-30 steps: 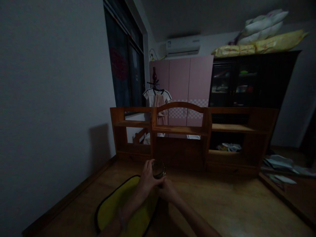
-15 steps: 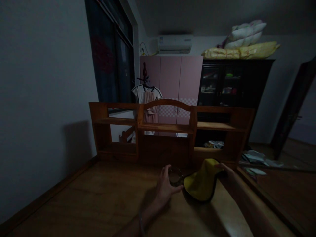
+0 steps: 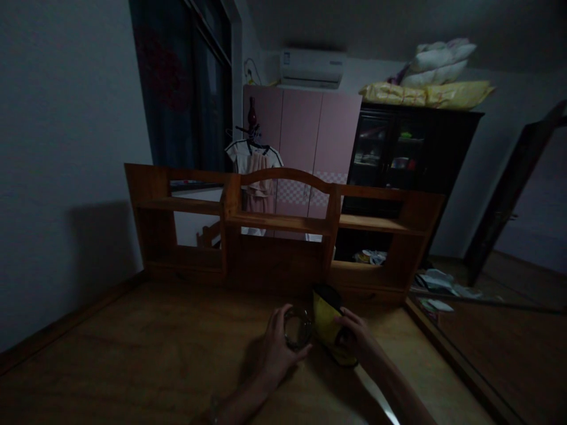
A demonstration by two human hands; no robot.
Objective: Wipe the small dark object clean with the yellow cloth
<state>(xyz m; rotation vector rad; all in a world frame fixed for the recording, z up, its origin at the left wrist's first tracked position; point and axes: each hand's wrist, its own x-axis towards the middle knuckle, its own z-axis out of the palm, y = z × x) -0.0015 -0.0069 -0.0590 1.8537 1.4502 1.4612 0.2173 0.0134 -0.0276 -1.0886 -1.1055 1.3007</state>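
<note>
A small clear glass (image 3: 297, 326) stands on the wooden desk (image 3: 155, 354), and my left hand (image 3: 277, 351) is wrapped round its near side. Just right of the glass, my right hand (image 3: 357, 335) grips a bunched yellow cloth with a dark edge (image 3: 325, 321). The cloth rises beside the glass and nearly touches it. Both forearms reach in from the bottom edge. The room is dim.
A wooden desk-top shelf unit (image 3: 283, 227) runs along the back of the desk. A grey wall stands to the left. Papers (image 3: 436, 280) lie on a surface to the right. Pink and dark wardrobes (image 3: 398, 159) stand behind.
The yellow cloth lay flat under my arms a second ago; my right hand has lifted it to the right and now holds it bunched beside the glass. The view swung right.
</note>
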